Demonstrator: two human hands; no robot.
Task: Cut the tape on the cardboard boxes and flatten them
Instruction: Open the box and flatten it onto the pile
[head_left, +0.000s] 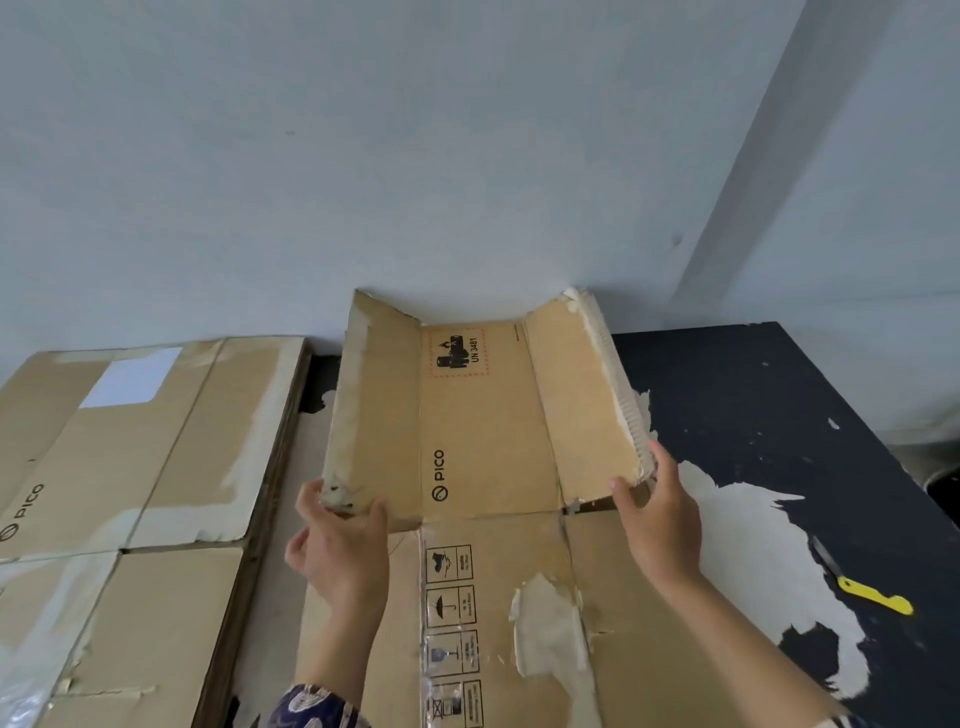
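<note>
Pale wall behind a black bench (753, 395): one flattened stack (130, 467), one yellow knife (872, 595), one box (483, 441) whose flaps left hand (340, 545) and right hand (657, 512) each grip.

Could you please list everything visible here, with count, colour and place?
opened box: one, brown, centre, side flaps raised, held at both near corners
flattened boxes: a stack, brown with pale tape, left
knife: one, yellow handle, right, lying on the table
table: one, black with white worn patches, under everything
wall: pale blue-grey, behind
left hand: grip on the left flap's corner
right hand: grip on the right flap's corner
</note>
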